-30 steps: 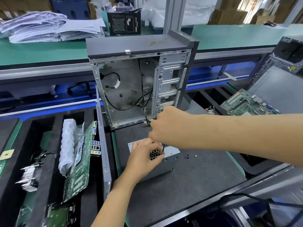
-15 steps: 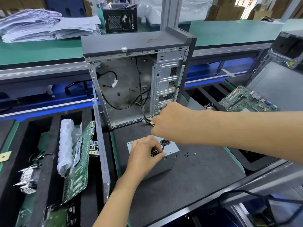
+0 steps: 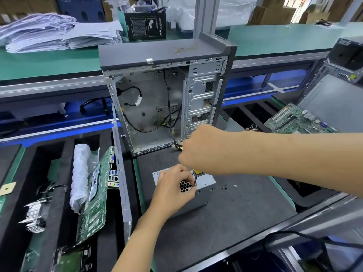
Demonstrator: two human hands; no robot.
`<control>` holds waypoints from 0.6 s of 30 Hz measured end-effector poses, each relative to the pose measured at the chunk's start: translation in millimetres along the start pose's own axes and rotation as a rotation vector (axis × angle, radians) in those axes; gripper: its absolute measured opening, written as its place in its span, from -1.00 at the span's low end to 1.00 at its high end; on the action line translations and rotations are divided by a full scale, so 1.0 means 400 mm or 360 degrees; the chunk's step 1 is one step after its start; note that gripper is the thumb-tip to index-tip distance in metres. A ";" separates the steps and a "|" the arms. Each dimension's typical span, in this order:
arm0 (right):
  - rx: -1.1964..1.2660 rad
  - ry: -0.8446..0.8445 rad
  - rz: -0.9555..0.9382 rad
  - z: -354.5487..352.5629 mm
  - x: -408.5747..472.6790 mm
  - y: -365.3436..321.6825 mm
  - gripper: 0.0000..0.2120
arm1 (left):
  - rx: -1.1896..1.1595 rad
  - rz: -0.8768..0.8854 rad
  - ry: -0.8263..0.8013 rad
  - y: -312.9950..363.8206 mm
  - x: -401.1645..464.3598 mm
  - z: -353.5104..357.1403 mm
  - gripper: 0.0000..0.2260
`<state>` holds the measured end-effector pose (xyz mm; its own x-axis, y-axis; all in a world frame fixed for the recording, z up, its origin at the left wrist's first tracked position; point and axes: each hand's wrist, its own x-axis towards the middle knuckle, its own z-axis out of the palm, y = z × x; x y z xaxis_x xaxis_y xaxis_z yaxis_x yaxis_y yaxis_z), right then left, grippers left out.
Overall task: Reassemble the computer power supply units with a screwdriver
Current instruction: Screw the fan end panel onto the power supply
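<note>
Near the middle of the dark tabletop (image 3: 225, 222), the power supply unit (image 3: 204, 185) is steadied by the left hand (image 3: 172, 185), fingers curled over its grille. The right hand (image 3: 198, 152) grips a screwdriver (image 3: 195, 177) upright, apparently driving a top screw; spare screws (image 3: 225, 187) wait beside.

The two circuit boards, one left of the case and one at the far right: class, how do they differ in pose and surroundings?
The left board stands on edge in a foam slot, its ports facing the case; the right board lies tilted, face up. The left board has bubble wrap leaning against it; the right board has none. Both are green and bare.
</note>
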<state>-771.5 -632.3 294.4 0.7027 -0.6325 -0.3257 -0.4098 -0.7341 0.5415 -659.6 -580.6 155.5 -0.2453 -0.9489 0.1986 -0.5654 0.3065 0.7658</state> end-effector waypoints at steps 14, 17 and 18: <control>-0.0014 -0.0095 -0.0073 -0.032 -0.039 0.031 -0.56 | -0.0009 -0.0023 -0.0052 -0.001 0.002 0.000 -0.81; 0.0127 -0.0152 -0.0073 -0.023 -0.042 0.029 -0.67 | -0.0020 -0.0060 -0.0055 -0.002 0.004 0.001 -0.79; 0.0190 -0.0186 -0.0084 -0.026 -0.044 0.031 -0.69 | -0.0027 -0.0077 -0.0049 -0.004 0.003 0.001 -0.80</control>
<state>-782.9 -627.7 314.8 0.6556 -0.6116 -0.4429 -0.4451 -0.7868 0.4276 -659.5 -582.3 154.3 -0.2423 -0.9597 0.1425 -0.5640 0.2588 0.7842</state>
